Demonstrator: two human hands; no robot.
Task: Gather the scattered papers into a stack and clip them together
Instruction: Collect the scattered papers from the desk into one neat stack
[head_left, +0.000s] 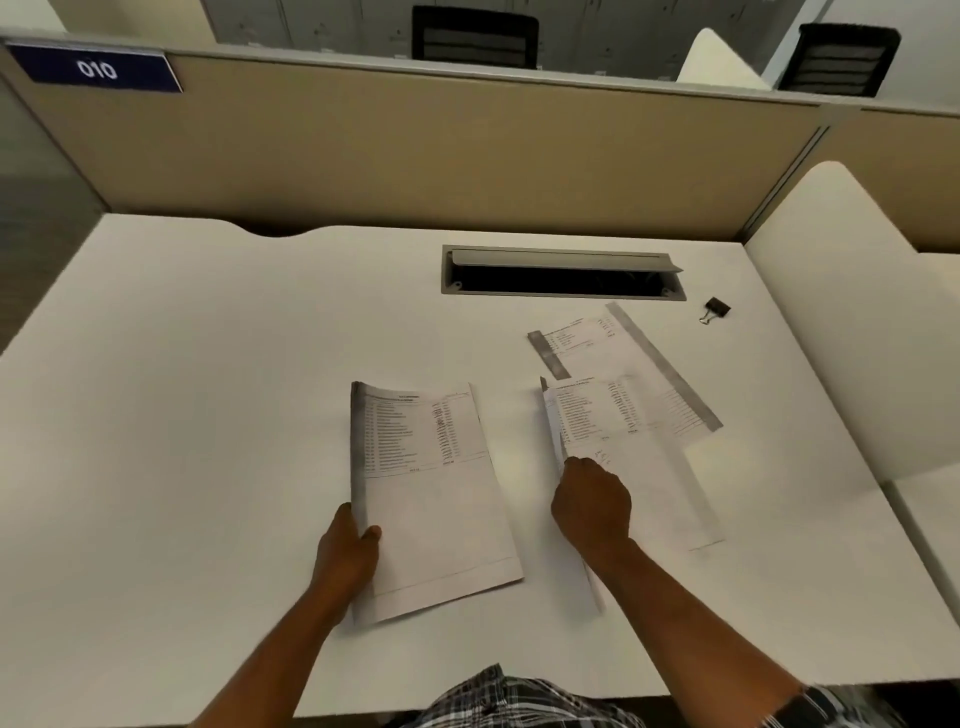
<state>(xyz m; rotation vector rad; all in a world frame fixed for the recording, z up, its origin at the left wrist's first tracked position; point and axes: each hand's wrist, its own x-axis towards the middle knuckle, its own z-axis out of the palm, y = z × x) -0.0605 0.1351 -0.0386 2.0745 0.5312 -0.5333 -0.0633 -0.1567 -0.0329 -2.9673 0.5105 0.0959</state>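
My left hand (347, 551) grips the left edge of a printed sheet (436, 499), thumb on top, at the middle of the white desk. My right hand (592, 506) pinches the left edge of a second printed sheet (639, 467) to the right, and that edge is lifted off the desk. A third sheet (618, 353) with grey bands lies behind it, partly covered by the second. A black binder clip (716, 309) lies alone at the far right of the desk, well beyond both hands.
An open cable tray (561, 273) is sunk into the desk (208, 415) behind the papers. A beige partition wall (415, 150) closes the back, with a blue "010" sign (96, 69) at its top left. A white curved divider (852, 312) stands at the right.
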